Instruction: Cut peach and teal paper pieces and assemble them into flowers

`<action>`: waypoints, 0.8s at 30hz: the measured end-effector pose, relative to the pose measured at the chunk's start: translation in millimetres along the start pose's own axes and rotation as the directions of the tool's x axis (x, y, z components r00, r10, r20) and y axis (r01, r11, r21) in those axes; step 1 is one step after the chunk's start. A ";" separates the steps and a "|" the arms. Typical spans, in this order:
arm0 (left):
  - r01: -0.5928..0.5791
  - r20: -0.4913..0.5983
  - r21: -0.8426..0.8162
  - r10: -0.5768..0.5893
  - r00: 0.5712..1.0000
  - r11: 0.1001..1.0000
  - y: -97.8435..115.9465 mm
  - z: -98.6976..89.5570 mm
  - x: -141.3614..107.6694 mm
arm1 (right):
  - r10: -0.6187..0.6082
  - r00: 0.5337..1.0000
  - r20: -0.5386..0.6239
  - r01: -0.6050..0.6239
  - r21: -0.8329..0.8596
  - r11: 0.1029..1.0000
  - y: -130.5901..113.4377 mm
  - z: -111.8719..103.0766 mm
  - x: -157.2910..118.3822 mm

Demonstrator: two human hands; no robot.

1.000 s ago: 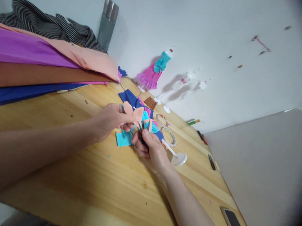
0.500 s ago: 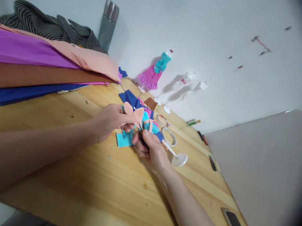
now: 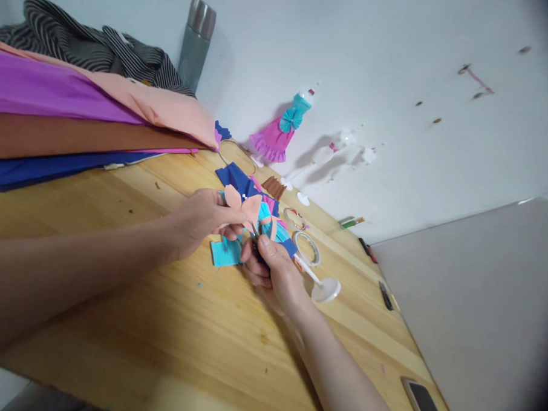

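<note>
Between the fingers of my left hand (image 3: 210, 215) is a peach paper piece (image 3: 251, 208) with rounded, petal-like lobes. My right hand (image 3: 276, 263) is closed around the dark handles of a pair of scissors (image 3: 255, 229), whose blades meet the paper's lower edge. A narrow peach strip sticks up beside the blades. Behind my hands lies a small dress stand (image 3: 325, 289) with turquoise and blue paper on it and its round white base toward the right. Under my fingers, a turquoise paper scrap (image 3: 225, 253) rests on the table.
Large folded paper sheets (image 3: 95, 140) lie at the left, with striped cloth (image 3: 94, 55) and a flask (image 3: 197, 44) behind. A pink-and-turquoise dress figure (image 3: 286, 124) stands by the wall. Tape rolls (image 3: 307, 249), a utility knife (image 3: 385, 296) and a phone (image 3: 424, 406) lie to the right.
Almost nothing differs. Both hands, the peach paper and the scissors keep nearly the same place; the view has shifted very slightly.
</note>
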State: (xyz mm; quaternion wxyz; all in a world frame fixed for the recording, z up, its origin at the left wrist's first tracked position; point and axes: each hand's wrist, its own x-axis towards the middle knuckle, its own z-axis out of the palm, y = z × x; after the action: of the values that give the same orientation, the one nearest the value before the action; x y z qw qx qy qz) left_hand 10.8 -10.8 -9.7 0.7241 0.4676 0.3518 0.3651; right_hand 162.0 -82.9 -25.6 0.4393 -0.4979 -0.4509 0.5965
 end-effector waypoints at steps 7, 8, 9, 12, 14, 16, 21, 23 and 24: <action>0.006 -0.014 -0.001 -0.006 1.000 1.000 0.6 1.2 -1.4 | -0.001 1.000 0.004 0.001 0.005 1.000 -0.9 0.7 -0.1; 0.007 -0.015 -0.001 -0.007 1.000 1.000 0.6 1.2 -1.4 | -0.002 1.000 0.004 0.001 0.004 1.000 -0.7 0.6 0.0; 0.005 -0.013 -0.004 -0.005 1.000 1.000 0.4 1.0 -1.4 | -0.001 1.000 0.003 0.001 0.004 1.000 -0.3 0.6 0.1; -0.007 0.001 -0.010 0.007 1.000 1.000 -1.2 0.1 -0.8 | -0.002 1.000 -0.002 0.002 0.008 1.000 0.7 0.7 0.1; -0.010 0.003 -0.008 0.010 1.000 1.000 -1.9 -0.1 -0.4 | 0.000 1.000 -0.006 0.000 0.009 1.000 0.7 1.1 -0.1; -0.001 -0.001 -0.008 0.001 1.000 1.000 -1.5 0.3 -0.5 | 0.001 1.000 -0.009 -0.001 0.007 1.000 0.3 1.7 -0.4; 0.007 -0.016 -0.006 -0.007 1.000 1.000 1.1 1.7 -2.2 | -0.006 1.000 -0.013 0.007 0.013 1.000 0.4 2.5 -0.3; -0.002 -0.013 -0.008 0.002 1.000 1.000 1.0 1.8 -2.5 | -0.008 1.000 -0.020 0.008 0.016 1.000 1.0 2.5 -0.1; -0.004 -0.011 -0.008 0.004 1.000 1.000 0.8 1.8 -2.5 | -0.007 1.000 -0.022 0.007 0.018 1.000 1.2 2.4 0.0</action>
State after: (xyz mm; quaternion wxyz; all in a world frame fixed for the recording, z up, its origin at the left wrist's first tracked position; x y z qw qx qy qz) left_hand 11.0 -13.5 -8.0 0.7232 0.4636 0.3533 0.3704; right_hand 159.5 -83.4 -26.5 0.4507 -0.4989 -0.4425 0.5935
